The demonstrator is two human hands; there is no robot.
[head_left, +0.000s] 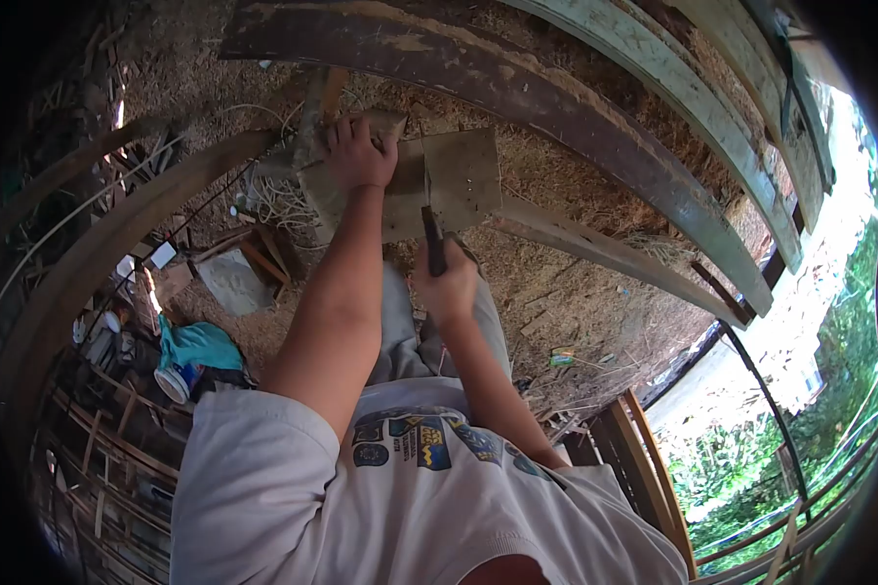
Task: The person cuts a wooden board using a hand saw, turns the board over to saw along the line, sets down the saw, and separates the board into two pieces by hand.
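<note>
My left hand (359, 154) rests with spread fingers on a small block of wood (388, 124) at the left part of a flat wooden board (463, 180). Wrapped round the dark handle of a handsaw (433, 239) is my right hand (447, 283), at the board's near edge. The saw's thin blade points away from me across the board, seen almost edge-on. How deep the blade sits in the wood I cannot tell. What supports the board underneath is mostly hidden.
Long planks (605, 117) run across the top and right. A narrow beam (615, 255) reaches right from the board. Sawdust covers the ground. On the left lie a teal cloth (200, 346), a white tub (174, 384) and a curved timber (137, 214). Greenery shows at right.
</note>
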